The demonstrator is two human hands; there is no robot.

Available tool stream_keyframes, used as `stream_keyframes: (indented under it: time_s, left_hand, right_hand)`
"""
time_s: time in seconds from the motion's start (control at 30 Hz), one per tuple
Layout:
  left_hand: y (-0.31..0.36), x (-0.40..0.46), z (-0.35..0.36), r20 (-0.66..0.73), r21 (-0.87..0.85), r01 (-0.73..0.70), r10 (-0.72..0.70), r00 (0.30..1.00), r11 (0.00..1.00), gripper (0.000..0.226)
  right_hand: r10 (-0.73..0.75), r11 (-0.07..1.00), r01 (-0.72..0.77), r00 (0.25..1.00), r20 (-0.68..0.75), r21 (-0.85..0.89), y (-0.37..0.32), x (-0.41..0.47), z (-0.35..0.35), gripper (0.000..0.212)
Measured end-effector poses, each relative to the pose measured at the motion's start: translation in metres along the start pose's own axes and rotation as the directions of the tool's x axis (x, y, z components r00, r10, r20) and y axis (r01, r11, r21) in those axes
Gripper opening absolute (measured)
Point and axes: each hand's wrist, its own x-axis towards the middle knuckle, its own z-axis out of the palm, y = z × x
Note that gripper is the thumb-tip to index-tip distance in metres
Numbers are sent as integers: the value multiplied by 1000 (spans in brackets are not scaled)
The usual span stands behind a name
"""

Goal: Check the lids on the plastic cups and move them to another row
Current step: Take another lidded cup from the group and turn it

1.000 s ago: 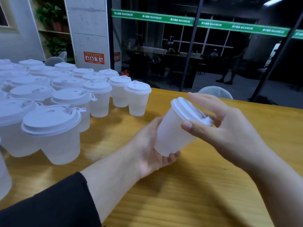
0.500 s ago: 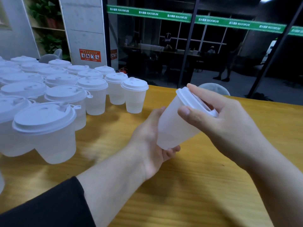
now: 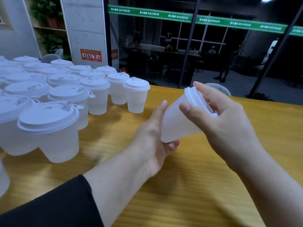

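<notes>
While the left hand (image 3: 152,136) grips the cup (image 3: 177,122) and the right hand (image 3: 226,122) pinches its lid (image 3: 195,97), many lidded cups (image 3: 65,95) wait on the bench (image 3: 180,185).

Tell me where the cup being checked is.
The cup is held tilted above the table, right of centre in the head view, between the left hand and right hand.

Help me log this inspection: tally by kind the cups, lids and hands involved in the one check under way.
cup: 1
lid: 1
hands: 2, left hand and right hand
Total: 4
</notes>
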Motion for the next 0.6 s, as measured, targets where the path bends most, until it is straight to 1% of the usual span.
stream_keyframes:
  time_s: [0.07,0.1,0.17,0.2,0.27,0.33,0.37,0.43,0.5,0.53,0.57,0.6]
  left_hand:
    - [1,3,-3,-23,-43,50,-51,998,998,38]
    - [2,4,-5,-31,-58,50,-52,998,997,38]
    - [4,4,-7,-37,-57,10,-12,999,998,41]
    - [4,3,-8,-43,-42,-29,27,999,999,43]
    - [6,0,-8,-94,-14,-132,130,987,991,45]
    - [10,-4,-8,-168,12,-220,219,961,975,43]
    - [13,-7,-9,-193,44,-253,256,947,967,42]
    - [25,-17,-9,-205,162,-314,343,917,936,43]
    - [43,-30,-7,-172,323,-395,463,869,860,49]
    - [55,-37,-4,-131,428,-436,531,837,792,51]
    - [68,-45,0,-62,542,-473,595,802,694,50]
    - [80,-54,6,31,645,-505,641,767,574,46]
  right_hand:
    - [-7,1000,8,998,56,-25,2,-3,4,92]
    - [-20,999,22,997,69,-38,3,-3,6,88]
    - [-30,999,33,998,50,-44,6,-4,10,75]
    - [-22,999,23,999,30,-35,6,-4,12,70]
    - [-4,1000,4,1000,4,-8,1,-5,18,67]
    - [18,1000,-18,1000,22,-3,-10,-9,21,65]
    - [29,1000,-29,999,38,3,-16,-11,20,59]
    - [50,997,-54,997,52,61,-28,-17,14,46]
    - [98,979,-103,995,36,177,-39,-26,8,39]
    - [139,959,-142,990,28,245,-43,-32,6,37]
    - [194,926,-195,980,37,324,-46,-39,5,36]
    - [260,870,-264,963,66,416,-50,-48,5,37]
